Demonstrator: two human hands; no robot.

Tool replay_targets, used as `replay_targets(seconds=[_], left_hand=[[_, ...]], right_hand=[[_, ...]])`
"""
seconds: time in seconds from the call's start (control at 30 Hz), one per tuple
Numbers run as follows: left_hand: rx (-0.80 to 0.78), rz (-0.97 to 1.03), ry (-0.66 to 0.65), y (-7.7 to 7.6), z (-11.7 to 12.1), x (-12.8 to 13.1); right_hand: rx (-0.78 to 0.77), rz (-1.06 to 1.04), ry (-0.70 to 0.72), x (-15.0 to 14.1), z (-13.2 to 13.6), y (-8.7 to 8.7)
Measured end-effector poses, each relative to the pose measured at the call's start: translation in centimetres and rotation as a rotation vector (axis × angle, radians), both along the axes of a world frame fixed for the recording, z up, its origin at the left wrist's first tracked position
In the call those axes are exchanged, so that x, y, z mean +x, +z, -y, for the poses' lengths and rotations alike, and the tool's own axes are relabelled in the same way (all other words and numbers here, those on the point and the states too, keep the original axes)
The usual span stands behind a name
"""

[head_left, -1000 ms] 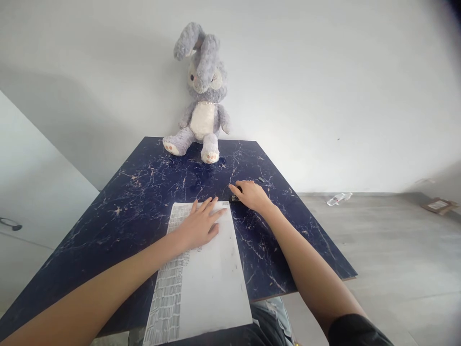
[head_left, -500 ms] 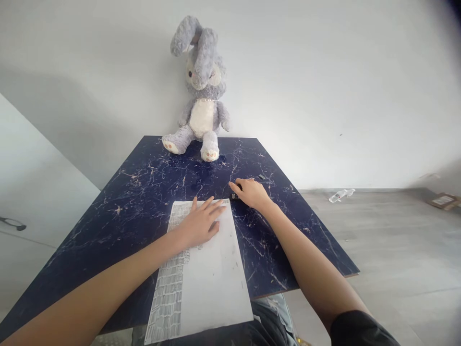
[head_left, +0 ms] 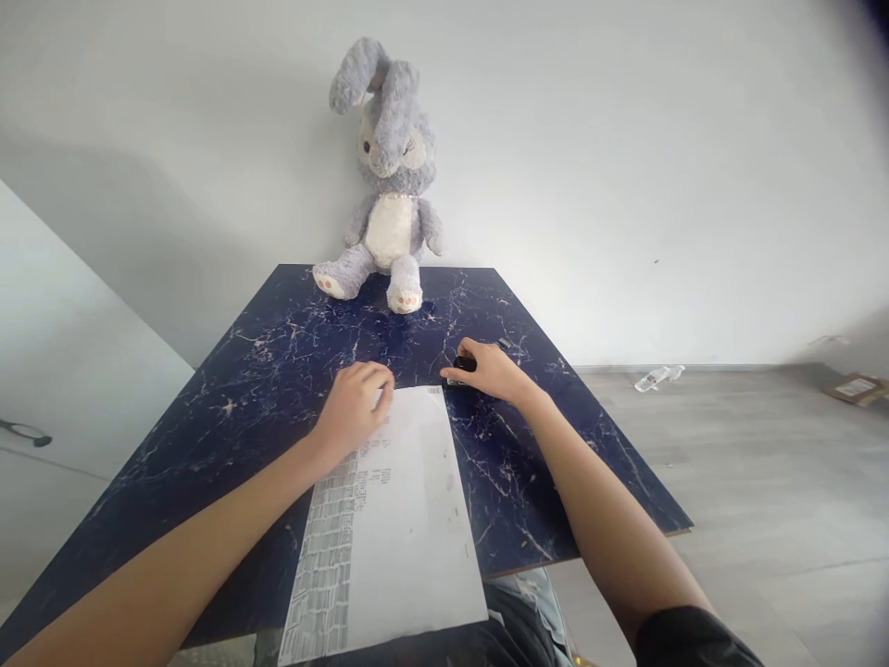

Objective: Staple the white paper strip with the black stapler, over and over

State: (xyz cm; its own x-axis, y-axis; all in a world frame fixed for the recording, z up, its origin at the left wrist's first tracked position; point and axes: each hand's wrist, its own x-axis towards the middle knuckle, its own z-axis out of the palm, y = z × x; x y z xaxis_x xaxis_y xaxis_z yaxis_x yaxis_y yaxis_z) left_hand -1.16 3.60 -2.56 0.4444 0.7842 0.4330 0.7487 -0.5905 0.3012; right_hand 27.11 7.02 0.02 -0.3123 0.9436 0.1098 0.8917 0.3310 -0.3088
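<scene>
A white printed sheet of paper (head_left: 395, 519) lies lengthwise on the dark blue marble table (head_left: 243, 371), reaching past its near edge. My left hand (head_left: 356, 405) rests with curled fingers on the sheet's far left corner. My right hand (head_left: 492, 371) is just beyond the sheet's far right corner, fingers wrapped round a small black object (head_left: 464, 365) on the tabletop.
A grey plush rabbit (head_left: 389, 185) sits at the table's far edge against the white wall. Another small dark item (head_left: 505, 343) lies on the table beyond my right hand. A plastic bottle (head_left: 657, 377) and a cardboard piece (head_left: 857, 385) lie on the grey floor at the right.
My left hand has slid from flat on the sheet's upper middle to its far left corner and curled its fingers. My right hand has closed round the small black object.
</scene>
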Motion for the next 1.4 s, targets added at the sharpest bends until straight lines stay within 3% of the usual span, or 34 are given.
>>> replay_targets(seconds=[0.1,0.27,0.33,0.43,0.6,0.7,0.83,1.03,1.13,1.23,1.33,1.4], left_hand=[[0.01,0.076,0.144,0.0,-1.9,-2.2],[-0.044,0.31,0.329,-1.7,-5.4,-5.5],[-0.062,0.411,0.423,-2.1,-6.3,-6.4],[-0.065,0.491,0.513,-2.5,-6.9,-7.1],[-0.08,0.509,0.489,-2.8,-7.1,-7.2],[-0.075,0.489,0.465,-3.1,-7.4,-7.4],[-0.11,0.478,0.465,-3.3,-7.5,-7.6],[-0.142,0.459,0.48,-2.9,-7.3,-7.2],[-0.154,0.454,0.472,-2.9,-7.4,-7.2],[-0.163,0.472,0.484,-3.4,-7.6,-7.4],[-0.162,0.513,0.502,-3.6,-7.8,-7.8],[-0.149,0.547,0.51,-3.3,-8.0,-8.4]], right_hand=[[-0.063,0.071,0.076,1.6,-0.5,-0.2],[-0.006,0.016,-0.03,1.1,0.1,0.9],[0.028,-0.128,0.032,-0.9,1.4,1.6],[-0.056,-0.308,0.261,-5.7,4.2,1.7],[0.048,-0.18,0.353,-13.6,7.2,-1.0],[0.057,-0.125,0.36,-14.9,6.7,-2.2],[0.044,-0.193,0.287,-11.1,5.4,-2.7],[-0.014,-0.156,0.166,1.5,4.5,-1.8],[-0.106,-0.166,0.204,6.5,3.8,-1.0],[-0.174,-0.272,0.239,9.3,2.4,-1.1],[0.007,-0.309,0.039,10.5,0.0,-2.6],[0.106,-0.149,-0.08,10.6,-1.9,-4.3]])
